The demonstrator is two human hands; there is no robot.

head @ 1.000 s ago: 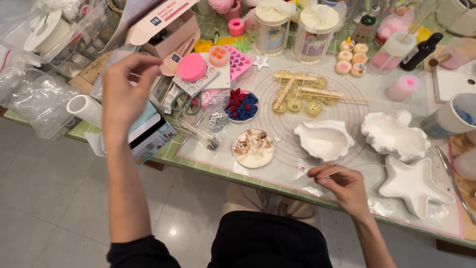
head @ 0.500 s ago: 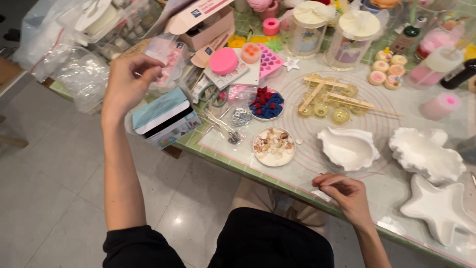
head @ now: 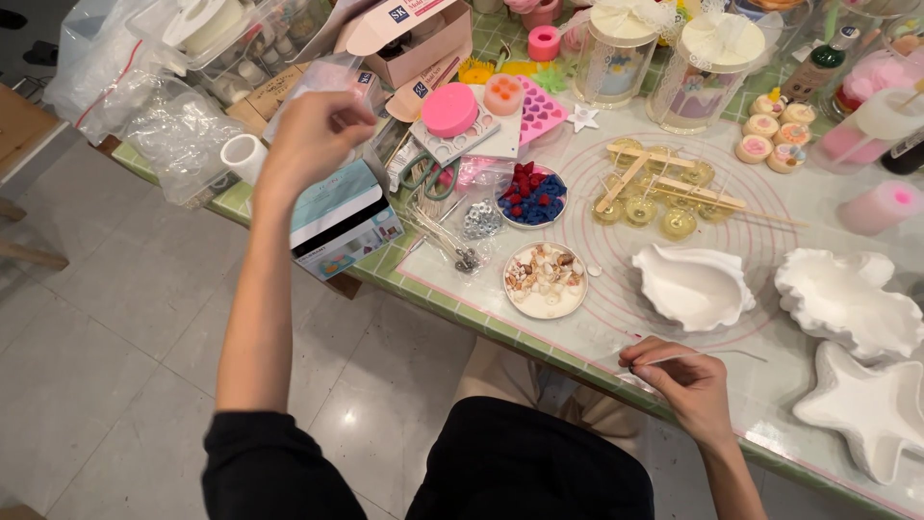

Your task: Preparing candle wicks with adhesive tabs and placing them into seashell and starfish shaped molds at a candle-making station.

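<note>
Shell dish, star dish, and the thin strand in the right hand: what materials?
Shell dish: matte white, thick wavy walls, likely plaster or unglazed ceramic. Star dish: same chalky white, no gloss, probably the same cast stuff. Strand: thin, pale and stiff, held out straight from the right hand; looks like a waxed wick, possibly wire.

A round dish (head: 545,280) of little shells is sitting near the table's front edge. Behind it, a bowl (head: 530,195) of red and blue bits is waiting. A white shell dish (head: 693,286) is lying to the right, with a wavy white dish (head: 847,300) and a star dish (head: 871,406) beside it. Yellow cups (head: 654,197) are sitting under wooden sticks. Two tall jars (head: 664,58) are standing at the back, near a pink round lid (head: 449,109).
</note>
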